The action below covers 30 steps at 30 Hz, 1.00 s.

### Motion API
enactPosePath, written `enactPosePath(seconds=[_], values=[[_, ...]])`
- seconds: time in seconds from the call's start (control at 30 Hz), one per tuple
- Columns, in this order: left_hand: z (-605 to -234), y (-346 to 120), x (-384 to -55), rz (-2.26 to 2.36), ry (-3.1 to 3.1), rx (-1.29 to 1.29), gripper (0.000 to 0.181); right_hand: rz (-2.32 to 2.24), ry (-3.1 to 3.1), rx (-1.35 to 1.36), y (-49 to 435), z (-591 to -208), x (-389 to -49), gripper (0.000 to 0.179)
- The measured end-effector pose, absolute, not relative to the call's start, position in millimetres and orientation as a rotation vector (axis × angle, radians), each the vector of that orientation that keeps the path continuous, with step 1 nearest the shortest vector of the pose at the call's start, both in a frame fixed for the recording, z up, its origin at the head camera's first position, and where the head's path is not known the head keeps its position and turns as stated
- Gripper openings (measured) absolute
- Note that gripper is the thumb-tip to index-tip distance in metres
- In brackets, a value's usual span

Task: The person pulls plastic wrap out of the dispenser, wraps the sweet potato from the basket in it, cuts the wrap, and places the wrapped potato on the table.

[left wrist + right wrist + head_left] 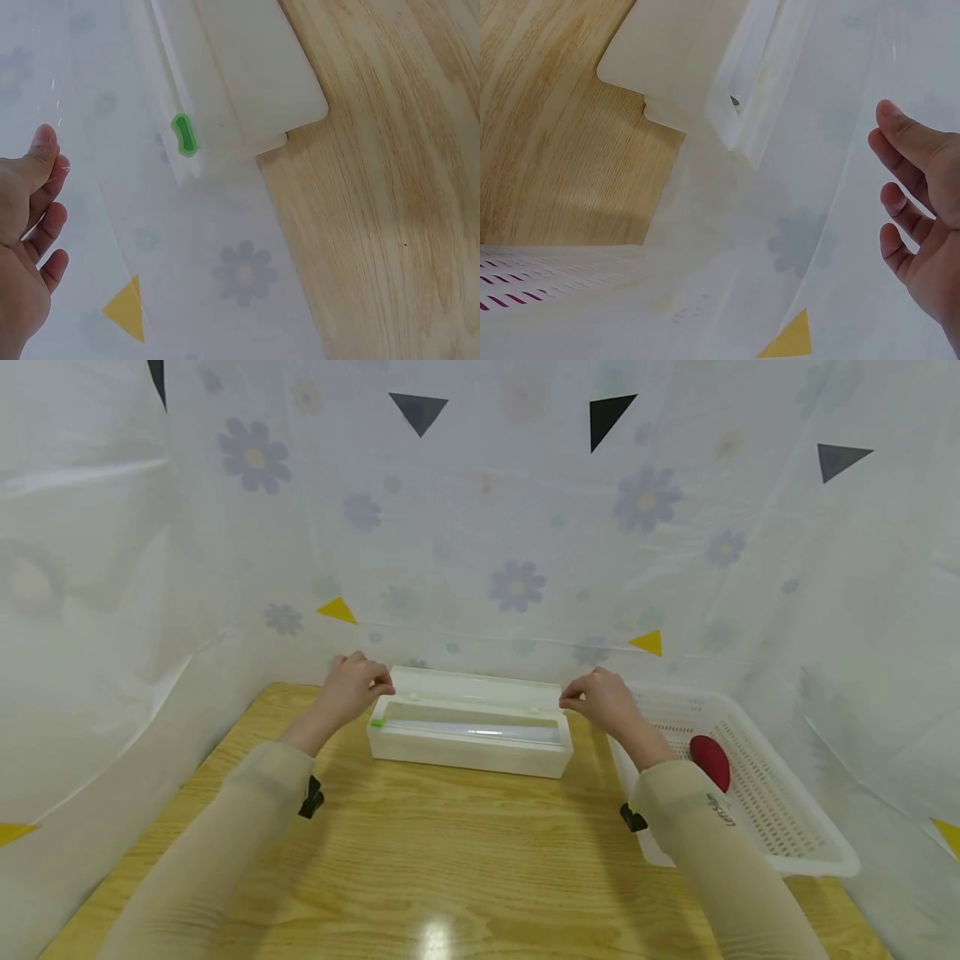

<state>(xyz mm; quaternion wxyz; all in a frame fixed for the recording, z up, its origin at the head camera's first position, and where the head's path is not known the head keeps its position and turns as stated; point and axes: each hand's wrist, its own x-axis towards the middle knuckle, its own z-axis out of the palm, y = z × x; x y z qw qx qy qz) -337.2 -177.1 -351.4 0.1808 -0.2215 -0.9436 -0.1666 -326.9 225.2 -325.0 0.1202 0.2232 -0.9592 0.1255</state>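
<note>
A white plastic wrap dispenser box lies lengthwise on the table, its lid raised at the back. Inside shows a pale roll; a green slider sits at the left end of the front rail. My left hand pinches clear cling film between thumb and index finger, above the box's left end. Past the right end, my right hand pinches the film's other side, which shows faintly by its glints in the right wrist view. The film's lower edge is hard to make out.
A white perforated basket stands at the right of the wooden table, with a dark red oblong thing in it. Behind hangs a flowered, translucent curtain with black and yellow triangles; similar sheeting rises on both sides.
</note>
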Motion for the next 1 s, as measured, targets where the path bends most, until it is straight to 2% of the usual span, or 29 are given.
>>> enactPosePath(seconds=[1.0], values=[[-329,-184,-333,-0.433,-2.617,-0.625,0.012,0.325,-2.768,0.660,222,-306,-330,0.013]])
